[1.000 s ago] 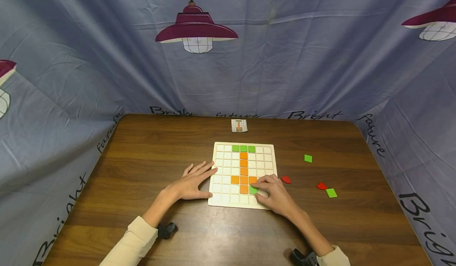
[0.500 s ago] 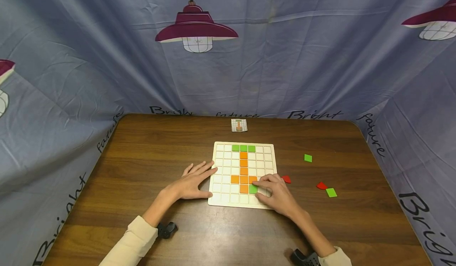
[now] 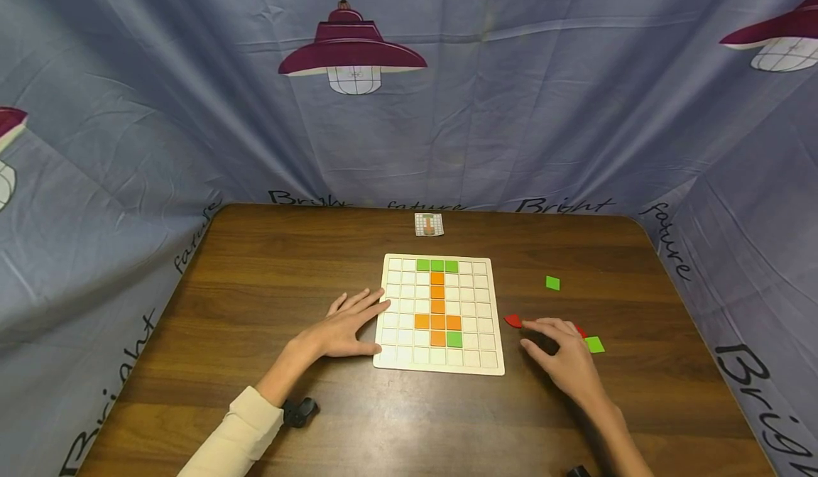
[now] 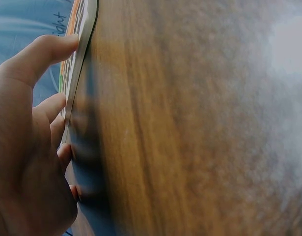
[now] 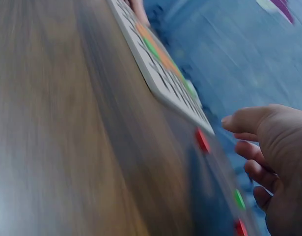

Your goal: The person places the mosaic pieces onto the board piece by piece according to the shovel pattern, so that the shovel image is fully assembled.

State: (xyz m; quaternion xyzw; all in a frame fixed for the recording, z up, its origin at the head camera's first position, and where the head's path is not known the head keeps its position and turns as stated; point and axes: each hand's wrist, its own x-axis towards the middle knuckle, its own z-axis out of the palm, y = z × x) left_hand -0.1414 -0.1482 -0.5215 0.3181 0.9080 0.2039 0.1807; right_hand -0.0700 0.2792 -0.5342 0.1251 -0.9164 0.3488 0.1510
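A cream grid board [image 3: 482, 308] lies mid-table, holding green squares along its top row, an orange column and crossbar below, and a green square [image 3: 454, 338] beside the lowest orange one. My left hand [image 3: 345, 328] rests at the board's left edge, fingers spread and thumb touching its side, as the left wrist view [image 4: 38, 113] also shows. To the right of the board my right hand [image 3: 565, 360] hovers above the table with fingers loosely bent and nothing seen between them. Just off its fingertips lies a red quarter-round piece [image 3: 513, 321]; a second red piece [image 3: 580, 331] is partly hidden behind the hand.
Loose green squares lie on the right, one farther back [image 3: 552, 283] and one [image 3: 595, 344] beside the half-hidden red piece. A small patterned card [image 3: 429, 225] sits near the table's far edge. Printed curtains [image 3: 447, 122] stand behind and beside the wooden table [image 3: 287, 250].
My right hand has left the green square on the board and moved right, over the table by the red pieces. The green square stays in its cell. My left hand has not moved.
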